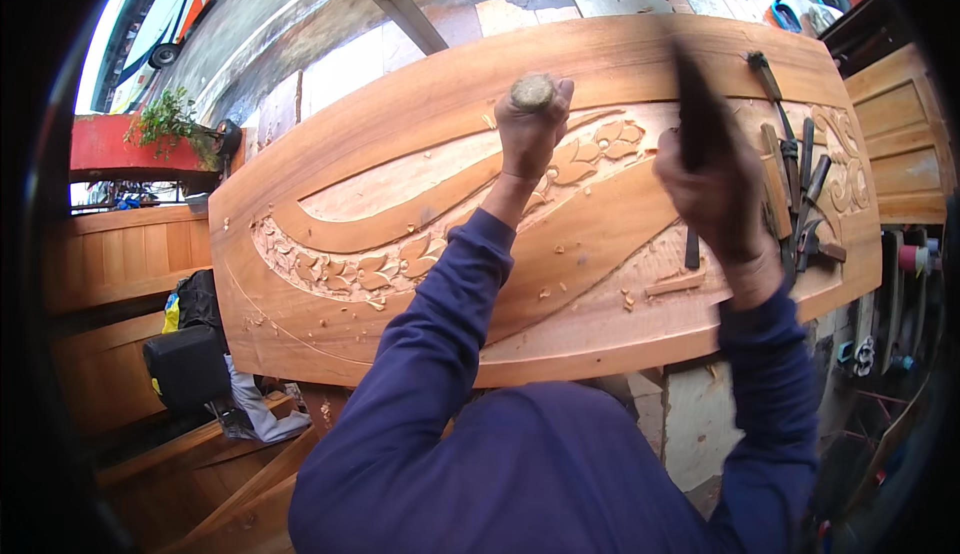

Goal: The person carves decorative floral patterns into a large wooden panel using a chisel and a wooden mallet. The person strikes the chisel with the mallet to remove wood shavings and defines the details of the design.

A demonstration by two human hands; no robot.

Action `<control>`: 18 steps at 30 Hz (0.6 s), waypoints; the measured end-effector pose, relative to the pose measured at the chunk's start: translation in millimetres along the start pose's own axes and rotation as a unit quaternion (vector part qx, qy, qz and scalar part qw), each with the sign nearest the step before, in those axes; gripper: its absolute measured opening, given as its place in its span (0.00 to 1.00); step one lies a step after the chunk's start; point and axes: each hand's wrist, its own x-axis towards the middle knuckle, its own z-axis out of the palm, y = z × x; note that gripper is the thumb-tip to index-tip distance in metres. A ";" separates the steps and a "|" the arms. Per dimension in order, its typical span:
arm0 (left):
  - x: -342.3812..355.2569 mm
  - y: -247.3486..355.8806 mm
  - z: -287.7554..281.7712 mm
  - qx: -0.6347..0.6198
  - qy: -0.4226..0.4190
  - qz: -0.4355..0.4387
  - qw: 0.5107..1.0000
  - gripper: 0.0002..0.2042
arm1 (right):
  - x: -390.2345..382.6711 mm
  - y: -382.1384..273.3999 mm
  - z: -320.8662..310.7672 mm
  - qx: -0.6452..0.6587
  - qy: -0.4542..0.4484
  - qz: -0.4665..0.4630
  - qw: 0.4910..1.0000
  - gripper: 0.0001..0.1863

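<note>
Clearly, the left hand [532, 142] is curled round one tool handle with a pale, round end [533, 91] facing up; the right hand [712, 199], motion-blurred, is clenched on one dark, elongated tool [698, 99]. One large, brown, carved wooden panel [290, 332] lies beneath both. Farther right, at least five dark and wooden hand tools [816, 186] rest on it.

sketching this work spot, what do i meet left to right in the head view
Green plant, left hand gripping a round-ended handle, right hand gripping a blurred dark tool, cluster of hand tools, paneled wood at far right.
</note>
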 end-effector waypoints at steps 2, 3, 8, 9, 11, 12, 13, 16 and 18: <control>3.5 -1.5 -1.6 0.000 -0.050 0.028 0.998 0.08 | 1.3 -2.7 0.1 -0.022 -0.103 0.043 0.994 0.50; -3.7 -3.3 -2.0 -0.011 -0.031 0.013 0.999 0.08 | 0.9 -3.3 -1.3 -0.012 -0.059 0.024 0.998 0.50; 12.5 15.7 -22.4 0.009 -0.172 -0.095 0.980 0.09 | -18.5 1.2 12.9 -0.030 -0.061 0.033 0.997 0.50; 20.1 14.3 -21.1 0.002 -0.185 -0.119 0.975 0.09 | -22.8 4.5 11.8 -0.006 -0.049 0.048 0.998 0.50; 35.2 7.6 -11.0 -0.067 -0.175 -0.154 0.970 0.07 | -32.0 8.5 9.9 0.067 -0.025 0.093 0.993 0.49; 45.8 3.8 -4.0 -0.076 -0.181 -0.178 0.964 0.12 | -37.0 9.8 11.1 0.117 -0.012 0.123 0.985 0.48; 52.9 0.3 0.8 -0.049 -0.164 -0.193 0.966 0.13 | -39.2 12.3 12.4 0.155 0.022 0.124 0.980 0.48; 40.9 -3.8 6.8 -0.004 -0.125 -0.170 0.978 0.15 | -47.6 16.7 6.4 0.240 0.120 0.112 0.957 0.46; 12.8 12.0 7.0 0.008 -0.087 -0.133 0.987 0.14 | -53.8 16.8 -3.7 0.309 0.148 0.148 0.928 0.48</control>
